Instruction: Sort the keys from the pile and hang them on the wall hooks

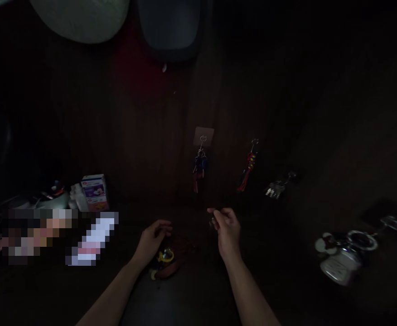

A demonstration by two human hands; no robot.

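The scene is dark. My right hand is raised in front of the wall, thumb and fingertips pinched on a small shiny metal piece whose kind I cannot make out. Lower and to the left, my left hand has loosely curved fingers, with nothing visible in them. Just below it lies a cluster of things with a yellow ring-shaped piece and a reddish-brown strip. Above the hands, a bunch of keys with a blue piece hangs from a wall hook. To its right hangs a red braided cord with yellow beads.
Silver keys hang further right. At lower right is a large metal ring with a silvery pendant. A small carton stands at left beside blurred items. A pale rounded object and a grey one hang above.
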